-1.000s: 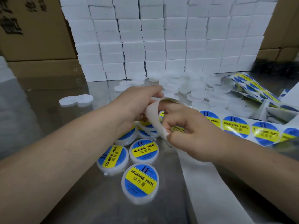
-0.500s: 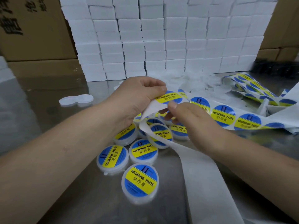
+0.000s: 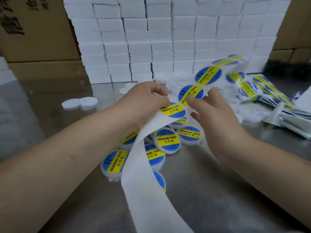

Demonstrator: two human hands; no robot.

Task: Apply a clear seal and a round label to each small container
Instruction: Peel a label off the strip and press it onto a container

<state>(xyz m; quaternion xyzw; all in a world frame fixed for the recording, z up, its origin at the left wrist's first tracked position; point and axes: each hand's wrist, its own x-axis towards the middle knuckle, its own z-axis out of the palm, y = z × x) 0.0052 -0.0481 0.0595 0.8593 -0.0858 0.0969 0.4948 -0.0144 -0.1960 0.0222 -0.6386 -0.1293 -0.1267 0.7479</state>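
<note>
A white backing strip [image 3: 144, 167] carries round blue-and-yellow "Soldering Paste" labels [image 3: 191, 95]. My left hand [image 3: 144, 101] pinches the strip beside one label [image 3: 173, 111], lifted above the table. My right hand [image 3: 212, 113] is just right of it, thumb and fingers spread, the thumb tip touching the strip by a label. Beneath the hands lie several small white round containers [image 3: 167, 140] with labels on their lids. The bare end of the strip runs down to the front edge and hides part of two containers.
A wall of stacked white boxes [image 3: 168, 39] fills the back, with cardboard cartons [image 3: 33, 31] on both sides. Loose white lids [image 3: 80, 102] lie on the steel table [image 3: 218, 190] at left and behind the hands. A heap of label strip [image 3: 262, 93] lies at right.
Both hands rose and the label strip was pulled up and to the left. My right hand let go of its pinch and spread its fingers. More bare backing hangs below.
</note>
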